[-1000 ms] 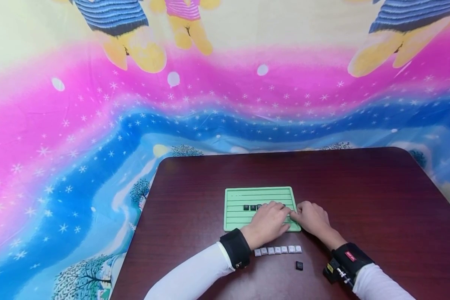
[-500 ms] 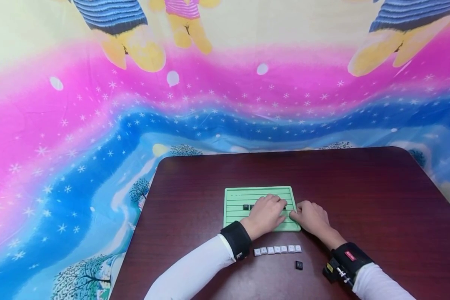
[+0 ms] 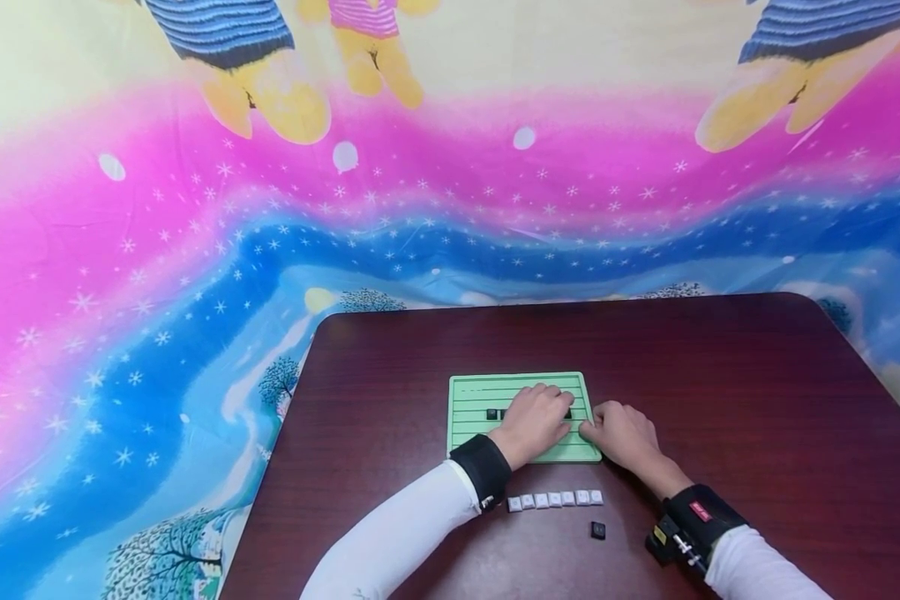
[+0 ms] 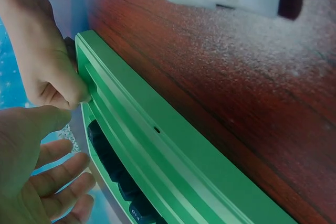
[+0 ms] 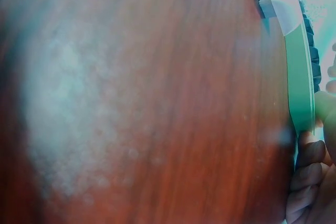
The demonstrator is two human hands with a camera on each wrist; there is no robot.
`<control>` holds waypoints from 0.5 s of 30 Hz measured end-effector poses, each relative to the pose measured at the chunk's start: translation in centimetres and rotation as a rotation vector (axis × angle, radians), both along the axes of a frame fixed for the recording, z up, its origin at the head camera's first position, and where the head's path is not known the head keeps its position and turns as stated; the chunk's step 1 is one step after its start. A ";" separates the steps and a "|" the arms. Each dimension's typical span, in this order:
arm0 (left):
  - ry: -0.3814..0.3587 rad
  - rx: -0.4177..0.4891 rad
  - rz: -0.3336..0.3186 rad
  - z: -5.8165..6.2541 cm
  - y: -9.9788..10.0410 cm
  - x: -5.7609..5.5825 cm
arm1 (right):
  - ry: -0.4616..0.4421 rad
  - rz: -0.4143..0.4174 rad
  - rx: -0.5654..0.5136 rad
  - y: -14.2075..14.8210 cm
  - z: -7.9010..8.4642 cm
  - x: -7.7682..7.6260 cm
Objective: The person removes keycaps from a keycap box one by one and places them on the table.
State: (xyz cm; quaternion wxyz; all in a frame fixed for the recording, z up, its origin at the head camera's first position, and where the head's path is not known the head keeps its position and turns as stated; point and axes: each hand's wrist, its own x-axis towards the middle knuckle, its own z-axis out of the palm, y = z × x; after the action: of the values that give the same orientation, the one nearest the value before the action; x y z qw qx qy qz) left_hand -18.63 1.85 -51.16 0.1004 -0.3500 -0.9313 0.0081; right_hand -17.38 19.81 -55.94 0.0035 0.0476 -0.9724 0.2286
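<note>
On the table lies a green ridged tray (image 3: 467,440) bearing a row of black keycaps (image 4: 126,184), seen partly beneath my left hand in the head view. That left hand (image 3: 534,423) hovers over the row; in the left wrist view its fingers (image 4: 58,179) are loosely spread, bent slightly, and grip nothing. My right hand (image 3: 628,435) pinches the tray's right edge, thumb on top and the other fingers curled below, as the right wrist view shows. Nearer me, several white keycaps (image 3: 555,500) stand in a line, with a single black keycap (image 3: 597,530) in front of them.
The dark wooden table (image 3: 390,375) has rounded far corners. Behind it hangs a printed cloth backdrop (image 3: 435,192). Black straps (image 3: 482,471) with cameras sit on both wrists.
My left hand has shifted slightly away from me and left over the tray, uncovering the row's right end and covering keycaps farther left. The right hand stays at the tray's edge.
</note>
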 end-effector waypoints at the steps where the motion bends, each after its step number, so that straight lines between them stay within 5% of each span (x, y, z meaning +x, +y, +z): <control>1: 0.003 -0.001 0.001 0.0 0.1 0.0 | 0.000 0.000 -0.001 0.0 0.0 0.0; 15: -0.031 -0.054 0.038 -0.4 0.9 -0.7 | -0.002 0.002 -0.001 0.1 -0.1 0.0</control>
State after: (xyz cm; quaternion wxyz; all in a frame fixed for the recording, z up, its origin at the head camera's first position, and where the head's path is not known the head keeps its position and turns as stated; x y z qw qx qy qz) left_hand -19.29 2.76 -51.61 0.0763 -0.3349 -0.9387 0.0299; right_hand -17.41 19.94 -56.06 0.0025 0.0481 -0.9722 0.2292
